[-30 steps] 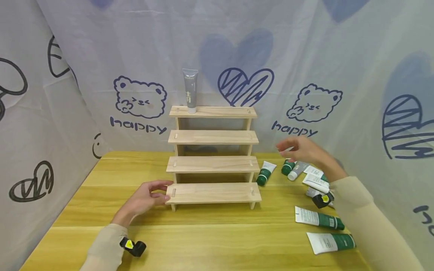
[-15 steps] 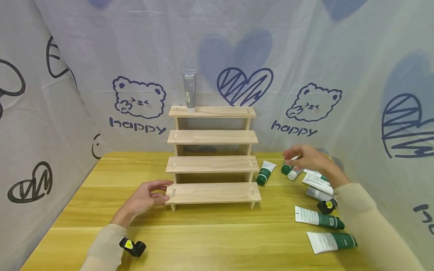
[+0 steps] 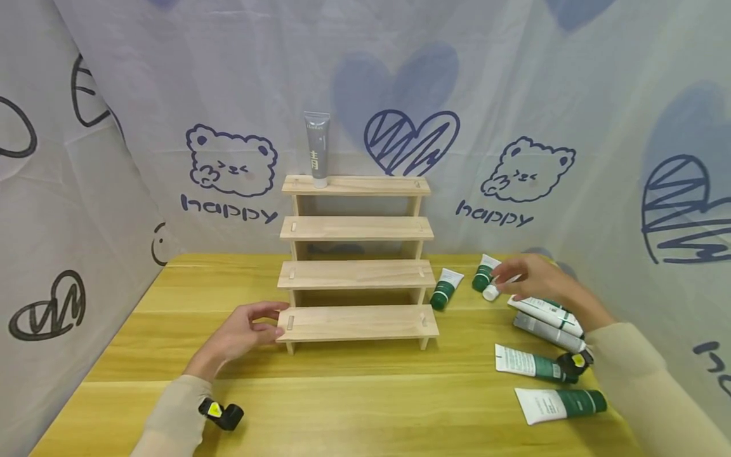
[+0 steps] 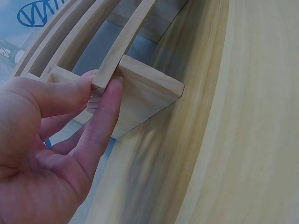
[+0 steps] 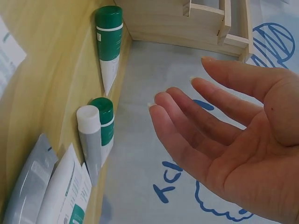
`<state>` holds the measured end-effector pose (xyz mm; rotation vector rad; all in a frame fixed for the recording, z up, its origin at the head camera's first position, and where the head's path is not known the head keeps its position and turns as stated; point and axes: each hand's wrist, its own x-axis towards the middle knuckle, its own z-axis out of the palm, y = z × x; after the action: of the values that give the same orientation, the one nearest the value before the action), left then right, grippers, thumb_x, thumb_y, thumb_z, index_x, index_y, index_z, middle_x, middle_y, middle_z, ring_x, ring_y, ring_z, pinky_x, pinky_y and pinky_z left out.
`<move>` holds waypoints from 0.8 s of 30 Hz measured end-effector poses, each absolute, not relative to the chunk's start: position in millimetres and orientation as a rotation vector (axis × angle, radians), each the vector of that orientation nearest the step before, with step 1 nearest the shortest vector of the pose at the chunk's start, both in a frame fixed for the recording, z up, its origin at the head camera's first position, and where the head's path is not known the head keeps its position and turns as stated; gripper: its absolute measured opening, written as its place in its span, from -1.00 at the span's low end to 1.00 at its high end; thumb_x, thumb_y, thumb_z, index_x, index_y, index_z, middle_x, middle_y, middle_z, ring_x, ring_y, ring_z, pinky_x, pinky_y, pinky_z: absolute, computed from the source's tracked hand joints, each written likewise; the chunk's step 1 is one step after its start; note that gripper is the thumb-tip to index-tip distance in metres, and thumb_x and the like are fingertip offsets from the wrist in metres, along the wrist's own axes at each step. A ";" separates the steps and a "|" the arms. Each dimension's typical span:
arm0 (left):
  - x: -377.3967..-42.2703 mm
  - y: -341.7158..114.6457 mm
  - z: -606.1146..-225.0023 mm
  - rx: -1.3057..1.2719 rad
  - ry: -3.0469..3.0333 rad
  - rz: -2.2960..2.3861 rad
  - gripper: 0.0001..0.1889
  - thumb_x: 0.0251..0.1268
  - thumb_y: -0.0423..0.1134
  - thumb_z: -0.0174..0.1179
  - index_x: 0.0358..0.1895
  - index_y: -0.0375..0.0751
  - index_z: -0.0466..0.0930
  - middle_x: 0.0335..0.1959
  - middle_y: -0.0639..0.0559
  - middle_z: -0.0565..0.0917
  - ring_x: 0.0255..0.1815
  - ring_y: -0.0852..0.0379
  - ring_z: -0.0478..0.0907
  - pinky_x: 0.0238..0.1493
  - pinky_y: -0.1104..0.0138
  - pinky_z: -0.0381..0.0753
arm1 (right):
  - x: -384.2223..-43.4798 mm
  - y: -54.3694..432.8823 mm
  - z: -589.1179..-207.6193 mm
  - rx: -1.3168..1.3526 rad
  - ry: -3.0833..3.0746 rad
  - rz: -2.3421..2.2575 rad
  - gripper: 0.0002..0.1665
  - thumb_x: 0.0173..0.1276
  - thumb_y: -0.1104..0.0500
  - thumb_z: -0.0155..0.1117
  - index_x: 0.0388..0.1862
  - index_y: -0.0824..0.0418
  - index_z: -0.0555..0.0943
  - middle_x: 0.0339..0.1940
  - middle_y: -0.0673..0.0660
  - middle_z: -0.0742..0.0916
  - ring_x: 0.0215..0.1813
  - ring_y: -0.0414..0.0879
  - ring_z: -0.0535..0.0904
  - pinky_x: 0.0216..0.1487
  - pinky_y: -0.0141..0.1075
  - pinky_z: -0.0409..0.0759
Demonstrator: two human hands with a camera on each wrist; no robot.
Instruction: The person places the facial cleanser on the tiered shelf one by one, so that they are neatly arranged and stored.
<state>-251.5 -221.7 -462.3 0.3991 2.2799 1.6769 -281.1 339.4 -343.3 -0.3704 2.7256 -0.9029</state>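
Note:
My left hand (image 3: 244, 330) pinches the left end of the lowest board of a four-tier wooden display stand (image 3: 356, 274). In the left wrist view, thumb and fingers close on the board's corner (image 4: 110, 65). A grey squeeze tube (image 3: 318, 152) stands upright on its cap on the top tier, toward the left. My right hand (image 3: 531, 279), fingers loosely bent and holding nothing, hovers over tubes lying right of the stand. Nearest its fingertips are a grey tube with a white cap (image 5: 91, 149) and a small green-and-white tube (image 3: 482, 276); the hand partly hides the grey one in the head view.
Another small green-capped tube (image 3: 445, 291) lies beside the stand's right side. White tubes (image 3: 545, 312) and a grey tube (image 3: 548, 333) lie bunched at the right. Two green-and-white tubes (image 3: 535, 365) lie nearer the front. A printed cloth (image 3: 354, 82) hangs behind the table (image 3: 320, 406).
My right hand has come down and moved right, from beside the stand to over the tubes. The left hand keeps its grip on the lowest board.

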 end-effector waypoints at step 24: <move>-250.5 -220.1 -459.7 0.379 2.296 1.661 -0.39 0.43 -0.33 0.29 0.49 -0.34 0.36 0.34 -0.42 0.43 0.04 0.05 0.69 0.03 0.34 0.82 | -263.7 388.3 -360.3 -0.297 2.698 -0.816 -0.49 0.46 0.21 0.34 0.25 0.49 0.54 0.10 0.46 0.71 0.03 0.10 0.70 -0.07 -0.08 0.84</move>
<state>-250.5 -220.1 -459.7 0.3789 2.2961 1.6609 -263.7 388.3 -360.3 -0.2969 2.6981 -0.8159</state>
